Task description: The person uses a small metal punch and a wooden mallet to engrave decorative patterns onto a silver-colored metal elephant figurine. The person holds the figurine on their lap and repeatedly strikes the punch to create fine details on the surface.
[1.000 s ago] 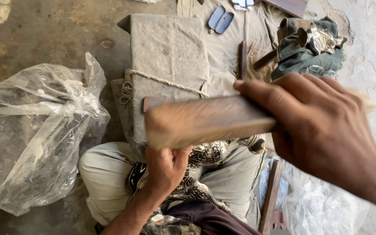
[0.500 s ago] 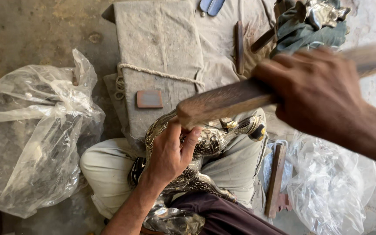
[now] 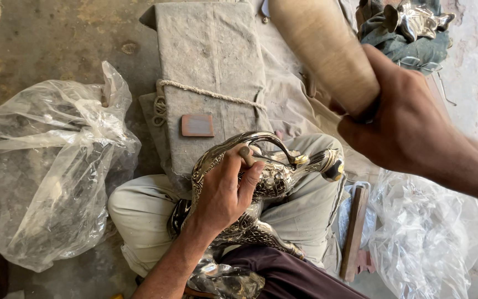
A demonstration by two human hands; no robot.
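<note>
Fingers of left hand [image 3: 225, 191] curl around ornate metal vessel [image 3: 261, 177] resting on lap, thumb pinching a small punch against it. Right hand [image 3: 405, 124] fist-wraps wooden mallet [image 3: 325, 47] overhead. Vessel likely heavy, rigid, slick when polished; body gives best purchase, handle looks thin.

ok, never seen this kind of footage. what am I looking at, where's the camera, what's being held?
There is no machine here: a person works with two bare hands. The single picture comes from a camera on that person's head, looking down at the lap and floor. The left hand grips an ornate silvery metal bird-shaped vessel resting on the lap. The right hand holds a thick pale wooden club, raised. Ahead lies a grey cloth-covered block bound with rope, a small reddish flat rectangular piece on it. A crumpled clear plastic bag lies to the left, another clear plastic bag to the right.
</note>
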